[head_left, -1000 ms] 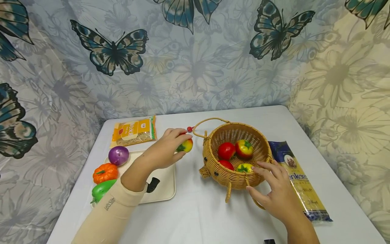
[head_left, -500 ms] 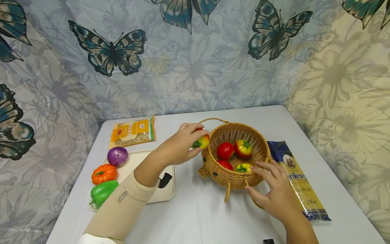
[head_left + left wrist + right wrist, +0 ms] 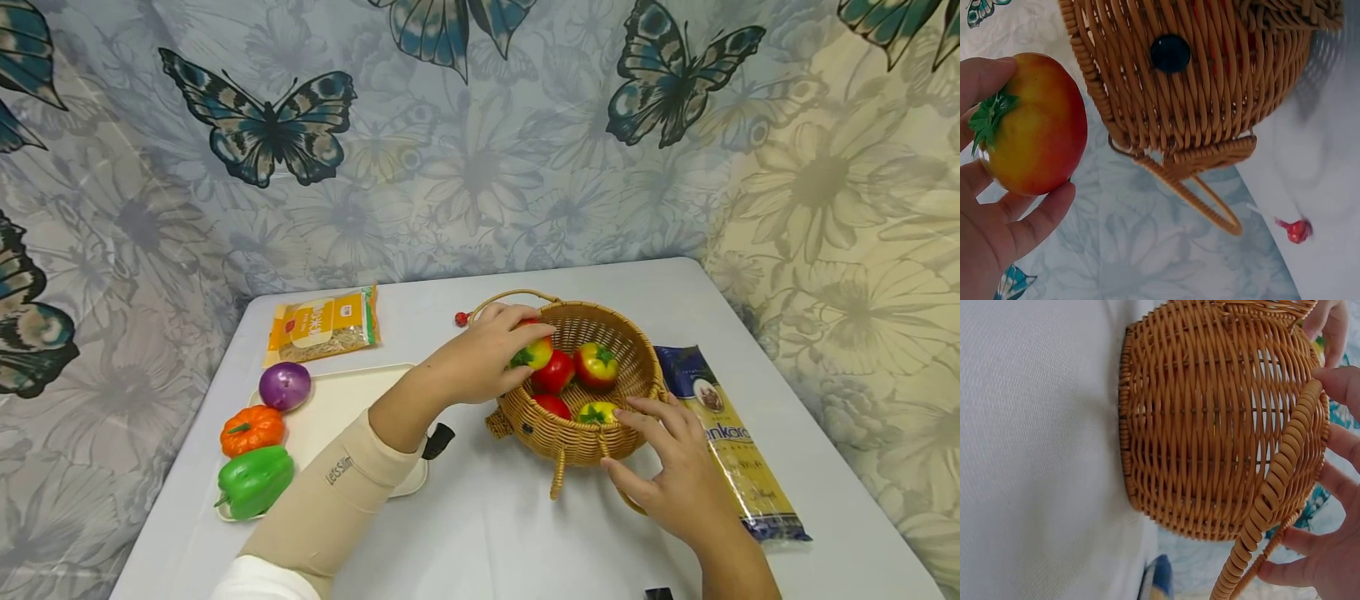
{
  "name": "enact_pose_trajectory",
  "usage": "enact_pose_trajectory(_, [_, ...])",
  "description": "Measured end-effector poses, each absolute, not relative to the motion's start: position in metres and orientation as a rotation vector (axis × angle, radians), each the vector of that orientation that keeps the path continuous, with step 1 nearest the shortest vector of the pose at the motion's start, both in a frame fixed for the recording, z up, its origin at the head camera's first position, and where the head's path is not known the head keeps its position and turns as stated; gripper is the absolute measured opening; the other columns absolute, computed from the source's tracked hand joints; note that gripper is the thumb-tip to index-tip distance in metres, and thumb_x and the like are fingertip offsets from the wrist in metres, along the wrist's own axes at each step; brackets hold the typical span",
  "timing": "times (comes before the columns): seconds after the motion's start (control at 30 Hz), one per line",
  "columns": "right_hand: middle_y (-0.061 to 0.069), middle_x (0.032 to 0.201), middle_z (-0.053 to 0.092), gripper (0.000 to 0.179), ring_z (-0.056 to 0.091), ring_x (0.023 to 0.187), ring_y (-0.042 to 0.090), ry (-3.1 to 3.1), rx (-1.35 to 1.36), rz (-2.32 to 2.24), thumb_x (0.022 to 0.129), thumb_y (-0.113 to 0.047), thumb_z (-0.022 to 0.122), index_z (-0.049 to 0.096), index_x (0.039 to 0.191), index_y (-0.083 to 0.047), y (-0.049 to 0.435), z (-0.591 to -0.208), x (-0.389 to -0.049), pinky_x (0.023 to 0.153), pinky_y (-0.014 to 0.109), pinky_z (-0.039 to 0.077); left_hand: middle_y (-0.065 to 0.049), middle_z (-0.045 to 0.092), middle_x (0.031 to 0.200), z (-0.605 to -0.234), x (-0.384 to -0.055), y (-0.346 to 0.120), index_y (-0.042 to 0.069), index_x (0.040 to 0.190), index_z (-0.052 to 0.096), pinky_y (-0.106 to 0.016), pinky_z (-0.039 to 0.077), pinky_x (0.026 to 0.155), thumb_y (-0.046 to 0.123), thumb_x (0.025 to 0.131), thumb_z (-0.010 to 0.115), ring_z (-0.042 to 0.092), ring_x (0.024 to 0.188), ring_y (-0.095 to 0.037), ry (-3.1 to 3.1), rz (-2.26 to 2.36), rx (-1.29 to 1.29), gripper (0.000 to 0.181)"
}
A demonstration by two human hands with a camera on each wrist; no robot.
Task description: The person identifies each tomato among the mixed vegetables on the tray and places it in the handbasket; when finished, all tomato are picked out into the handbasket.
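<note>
My left hand (image 3: 487, 354) holds a red and yellow toy tomato (image 3: 1041, 131) with a green leafy top, thumb and fingers around its sides. In the head view this tomato overlaps the left rim of a wicker basket (image 3: 555, 444). Inside the basket lie several more toy tomatoes, among them a red one (image 3: 553, 377) and a red-yellow one (image 3: 597, 367). My right hand (image 3: 675, 475) grips the basket's near right rim, fingers over the edge and thumb outside by the coiled handle (image 3: 1272, 481).
A cream tray (image 3: 337, 408) at left bears a purple onion (image 3: 285, 386), an orange pumpkin (image 3: 252, 431) and a green pepper (image 3: 256, 482). Behind it lies an orange packet (image 3: 322, 323). A blue and yellow pasta packet (image 3: 738, 450) lies right of the basket. A small red item (image 3: 461, 318) sits behind.
My left hand has carried the tomato rightward from above the tray's right side to the basket's left rim. My right hand has stayed on the basket.
</note>
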State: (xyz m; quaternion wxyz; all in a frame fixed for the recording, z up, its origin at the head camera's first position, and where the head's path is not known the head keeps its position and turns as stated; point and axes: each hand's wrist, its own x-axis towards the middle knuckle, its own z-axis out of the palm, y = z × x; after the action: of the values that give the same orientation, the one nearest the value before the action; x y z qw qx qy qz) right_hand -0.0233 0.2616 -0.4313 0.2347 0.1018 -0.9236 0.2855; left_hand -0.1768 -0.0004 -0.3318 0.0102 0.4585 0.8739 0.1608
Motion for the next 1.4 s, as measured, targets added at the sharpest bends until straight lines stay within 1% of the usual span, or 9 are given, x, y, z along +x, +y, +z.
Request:
enact_pose_trajectory(0.17, [0.01,0.136,0.059,0.058,0.042,0.132,0.051,-2.507,0.315,0.776,0.068,-0.019,0.092,0.071,0.122,-0.013,0.263,-0.43,-0.023,0.118,0.065,0.026,-0.005,0.04,0.158,-0.335,-0.177,0.012,0.024,0.153,0.048,-0.041,0.046,0.11,0.026,0.1,0.067,0.038,0.141,-0.028,2.7,0.464,1.425,0.056])
enact_pose_trajectory(0.37, [0.011,0.136,0.06,0.06,0.044,0.132,0.05,-2.498,0.332,0.775,0.067,-0.018,0.091,0.071,0.123,-0.013,0.264,-0.43,-0.023,0.118,0.065,0.026,-0.003,0.039,0.158,-0.343,-0.176,0.029,0.027,0.153,0.047,-0.039,0.047,0.109,0.03,0.101,0.065,0.039,0.139,-0.026,2.67,0.387,1.45,0.056])
enact_pose_trajectory(0.6, [0.011,0.136,0.06,0.059,0.045,0.131,0.048,-2.494,0.354,0.759,0.067,-0.019,0.091,0.071,0.122,-0.012,0.263,-0.431,-0.024,0.122,0.058,0.023,-0.002,0.041,0.157,-0.354,-0.174,0.042,0.026,0.155,0.045,-0.039,0.041,0.115,0.031,0.101,0.065,0.039,0.141,-0.026,2.646,0.287,1.496,0.058])
enact_pose_trajectory(0.7, [0.011,0.135,0.06,0.058,0.046,0.13,0.048,-2.492,0.355,0.754,0.066,-0.019,0.091,0.071,0.121,-0.011,0.263,-0.432,-0.024,0.123,0.056,0.022,-0.001,0.04,0.157,-0.357,-0.173,0.045,0.026,0.155,0.044,-0.04,0.042,0.114,0.03,0.101,0.064,0.039,0.142,-0.025,2.632,0.241,1.502,0.058])
enact_pose_trajectory(0.8, [0.012,0.135,0.061,0.059,0.047,0.129,0.048,-2.493,0.355,0.753,0.066,-0.019,0.091,0.071,0.121,-0.011,0.263,-0.432,-0.023,0.123,0.056,0.023,0.001,0.039,0.159,-0.359,-0.172,0.046,0.027,0.157,0.042,-0.039,0.042,0.115,0.032,0.101,0.064,0.037,0.144,-0.025,2.628,0.211,1.493,0.06])
enact_pose_trajectory(1.0, [0.011,0.136,0.06,0.06,0.047,0.13,0.047,-2.49,0.374,0.761,0.066,-0.018,0.091,0.071,0.123,-0.012,0.262,-0.432,-0.026,0.122,0.058,0.022,0.0,0.039,0.159,-0.357,-0.172,0.04,0.028,0.157,0.041,-0.042,0.037,0.118,0.04,0.1,0.065,0.035,0.145,-0.023,2.663,0.219,1.478,0.063])
enact_pose_trajectory(1.17, [0.011,0.137,0.059,0.062,0.041,0.135,0.053,-2.511,0.374,0.752,0.066,-0.02,0.091,0.07,0.125,-0.014,0.263,-0.432,-0.027,0.119,0.067,0.023,0.001,0.038,0.161,-0.359,-0.169,0.025,0.031,0.156,0.042,-0.052,0.031,0.12,0.051,0.097,0.065,0.03,0.148,-0.025,2.693,0.271,1.418,0.066])
enact_pose_trajectory(1.33, [0.011,0.138,0.058,0.064,0.041,0.135,0.053,-2.535,0.409,0.69,0.068,-0.022,0.091,0.069,0.127,-0.014,0.269,-0.429,-0.027,0.122,0.062,0.02,0.002,0.03,0.165,-0.363,-0.164,0.009,0.033,0.157,0.041,-0.062,0.023,0.12,0.063,0.094,0.062,0.023,0.152,-0.029,2.718,0.321,1.345,0.073])
enact_pose_trajectory(1.4, [0.012,0.138,0.058,0.062,0.041,0.134,0.054,-2.55,0.418,0.674,0.07,-0.024,0.091,0.069,0.127,-0.014,0.272,-0.427,-0.027,0.121,0.065,0.021,0.002,0.026,0.167,-0.364,-0.163,0.003,0.033,0.158,0.039,-0.064,0.021,0.12,0.066,0.092,0.062,0.021,0.153,-0.031,2.732,0.337,1.328,0.077])
